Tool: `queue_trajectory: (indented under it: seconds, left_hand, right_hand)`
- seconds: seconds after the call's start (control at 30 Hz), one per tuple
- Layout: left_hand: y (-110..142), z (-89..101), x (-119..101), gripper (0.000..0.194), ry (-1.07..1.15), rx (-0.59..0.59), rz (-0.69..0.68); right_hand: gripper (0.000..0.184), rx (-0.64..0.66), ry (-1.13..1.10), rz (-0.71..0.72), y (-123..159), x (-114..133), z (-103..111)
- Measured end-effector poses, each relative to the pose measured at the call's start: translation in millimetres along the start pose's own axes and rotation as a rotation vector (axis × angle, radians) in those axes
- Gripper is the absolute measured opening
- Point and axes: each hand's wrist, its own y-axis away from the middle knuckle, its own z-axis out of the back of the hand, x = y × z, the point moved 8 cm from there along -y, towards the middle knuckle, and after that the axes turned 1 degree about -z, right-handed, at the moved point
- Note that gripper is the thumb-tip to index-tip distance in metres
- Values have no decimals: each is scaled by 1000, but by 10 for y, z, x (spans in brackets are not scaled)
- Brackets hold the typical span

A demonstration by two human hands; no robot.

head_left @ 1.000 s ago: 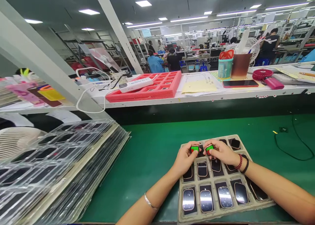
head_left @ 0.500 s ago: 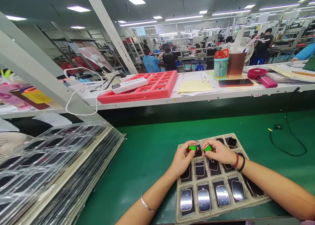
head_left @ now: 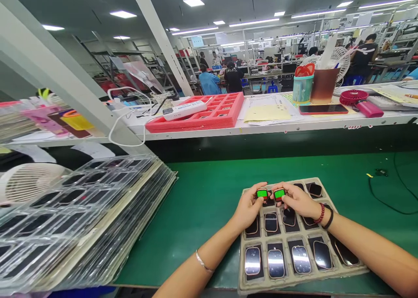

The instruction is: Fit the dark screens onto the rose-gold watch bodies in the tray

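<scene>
My left hand [head_left: 251,204] grips a smartwatch [head_left: 261,194] whose lit screen is green with some red along the bottom, my thumb lying on its edge. Beside it, my right hand [head_left: 295,198] pinches a second smartwatch [head_left: 279,195] with a similar green and red screen. Both watches are held just above the far rows of a beige moulded tray [head_left: 261,240]. Dark-screened watches with gold-coloured rims fill its pockets, among them a watch [head_left: 301,259] in the near row. My hands and forearms hide some of the pockets.
Stacked clear trays [head_left: 98,211] of dark screens rise at the left, near a white fan [head_left: 32,182]. A shelf behind carries a red foam tray [head_left: 196,123], a phone [head_left: 323,110], a cup [head_left: 302,89] and a pink fan [head_left: 353,97]. A black cable [head_left: 385,209] lies right.
The right-hand watch has turned from tilted to nearly level, and red now shows on its screen. The left-hand watch's red patch has changed shape. The whole view has shifted slightly.
</scene>
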Motion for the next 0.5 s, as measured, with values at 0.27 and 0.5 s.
queue_trajectory:
  seconds: [0.27, 0.5]
  left_hand:
    - [6, 16, -60, 47, -84, -21, -10]
    - [13, 19, -80, 45, -118, -28, 7]
  right_hand:
    - [30, -6, 36, 95, 9, 50, -8]
    - [27, -8, 83, 126, 27, 132, -25]
